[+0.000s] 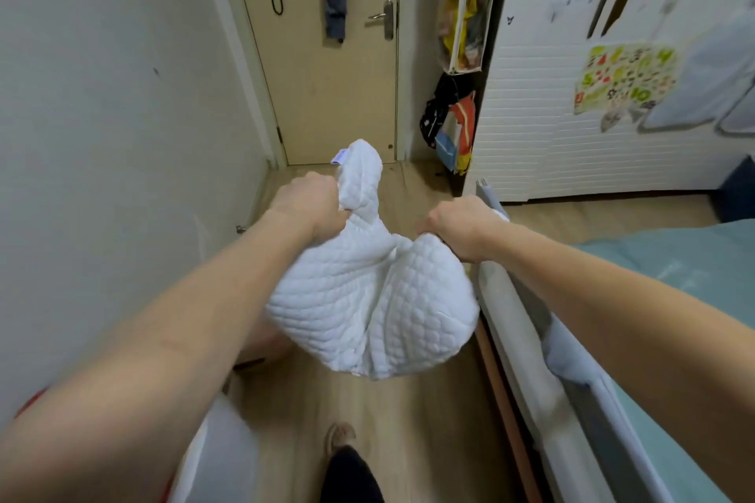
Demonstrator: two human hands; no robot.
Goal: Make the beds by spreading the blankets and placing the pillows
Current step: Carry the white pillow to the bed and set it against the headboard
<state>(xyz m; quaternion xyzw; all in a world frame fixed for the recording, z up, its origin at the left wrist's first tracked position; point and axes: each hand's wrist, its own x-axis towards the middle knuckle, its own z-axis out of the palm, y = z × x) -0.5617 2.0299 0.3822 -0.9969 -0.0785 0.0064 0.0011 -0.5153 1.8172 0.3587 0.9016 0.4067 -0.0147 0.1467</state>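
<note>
Lighting is even, soft and moderately bright; its source is not visible. Shadows are faint. No glare appears. Wide-angle distortion bends the door (327,65) frame and stretches both forearms at the lower corners. Motion blur softens the poster (625,78) on the right, the floor (408,421), and the lower left edge. The pillow (367,298) texture stays fairly sharp.

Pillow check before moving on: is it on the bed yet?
No. Left hand and right hand grip the white pillow above the floor.
</note>
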